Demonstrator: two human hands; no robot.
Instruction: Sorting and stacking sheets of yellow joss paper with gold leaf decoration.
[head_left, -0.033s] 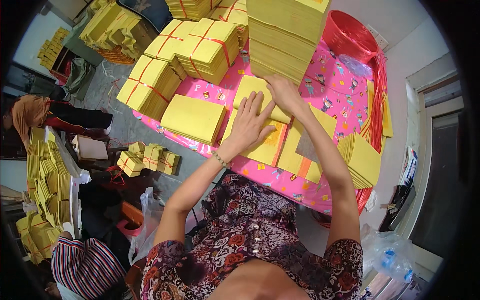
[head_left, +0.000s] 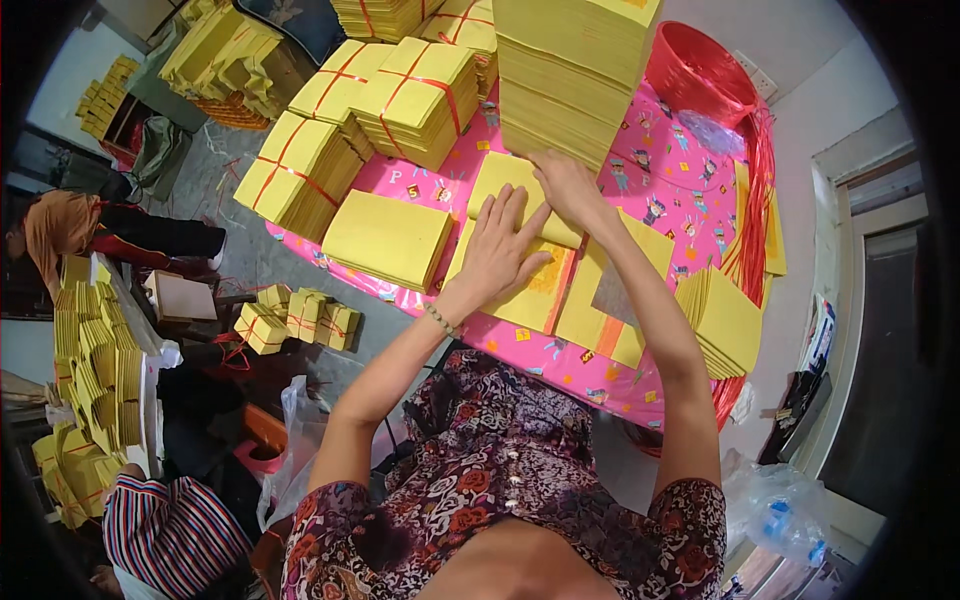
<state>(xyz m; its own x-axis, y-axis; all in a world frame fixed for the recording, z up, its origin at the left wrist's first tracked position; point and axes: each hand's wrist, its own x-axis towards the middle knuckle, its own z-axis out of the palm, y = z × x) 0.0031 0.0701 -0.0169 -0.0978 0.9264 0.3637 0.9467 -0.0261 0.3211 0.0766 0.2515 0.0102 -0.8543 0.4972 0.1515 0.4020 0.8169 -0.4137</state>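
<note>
Matt yellow paper is seen in the sheets under the left hand and right hand, and in the tall stack. The bundles are bound with thin red string. The table is covered by a glossy pink printed plastic cloth. Shiny red plastic is shown by the basket. A beaded bracelet is worn.

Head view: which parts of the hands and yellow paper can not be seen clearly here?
- Sheet under both hands: its middle is covered by the left hand and right hand.
- Right fingertips: hidden against the tall stack.
- Tall stack: its top is cut by the upper edge.
- Print on the lower sheets: too small to tell.
</note>
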